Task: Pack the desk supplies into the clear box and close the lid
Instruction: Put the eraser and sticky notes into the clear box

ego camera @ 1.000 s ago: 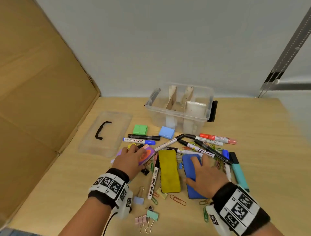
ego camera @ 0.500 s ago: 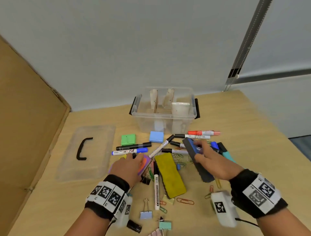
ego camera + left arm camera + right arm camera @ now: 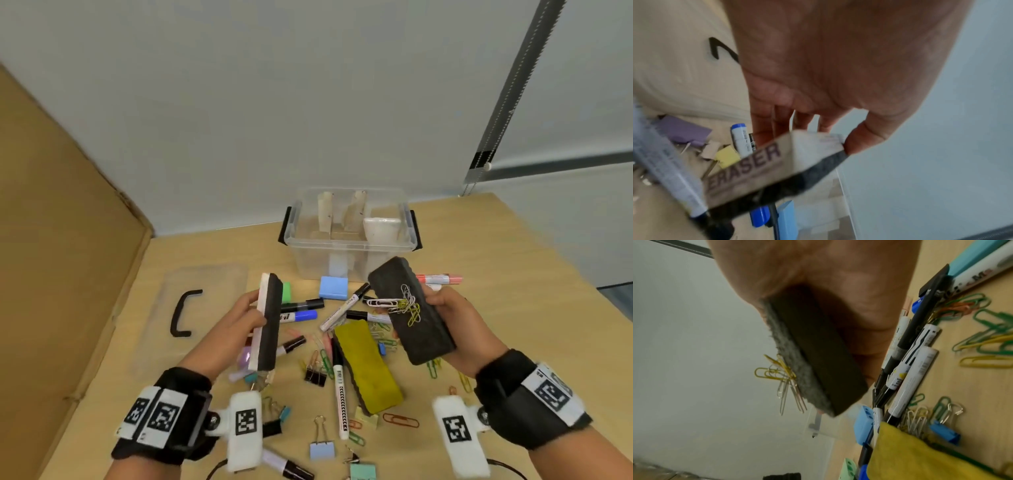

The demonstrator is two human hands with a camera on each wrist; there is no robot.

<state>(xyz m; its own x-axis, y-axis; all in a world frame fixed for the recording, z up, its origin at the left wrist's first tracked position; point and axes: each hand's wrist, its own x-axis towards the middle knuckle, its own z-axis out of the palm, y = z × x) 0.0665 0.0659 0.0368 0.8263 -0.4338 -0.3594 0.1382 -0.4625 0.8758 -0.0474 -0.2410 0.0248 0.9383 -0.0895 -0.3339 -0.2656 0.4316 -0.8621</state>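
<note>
Left hand: the left hand (image 3: 239,320) is raised over the desk at about 9 o'clock of the clutter, fingers and thumb clamped on a white-backed eraser (image 3: 269,322) held on edge, dark felt facing right. The left wrist view reads "ERASER" on its back (image 3: 748,168).
Right hand: the right hand (image 3: 448,322) is lifted at about 3 o'clock, gripping a black-felt eraser (image 3: 411,308) by its right edge, felt side up and tilted.
Clinging clips: a bunch of silver and yellow paper clips (image 3: 404,305) sticks to that felt; seen also in the right wrist view (image 3: 781,378).
Clear box: the clear box (image 3: 349,246) stands open at 12 o'clock of the pile, well beyond both hands, black latches on either end, pale dividers and a white block inside.
Lid: the lid (image 3: 202,308), with its black handle, lies flat on the desk at 9 to 10 o'clock, left of the left hand.
Desk (image 3: 513,308): a yellow eraser (image 3: 368,366) lies at the centre between the hands; markers (image 3: 340,394), a blue block (image 3: 333,287), binder clips (image 3: 321,445) and loose paper clips scattered round it.
</note>
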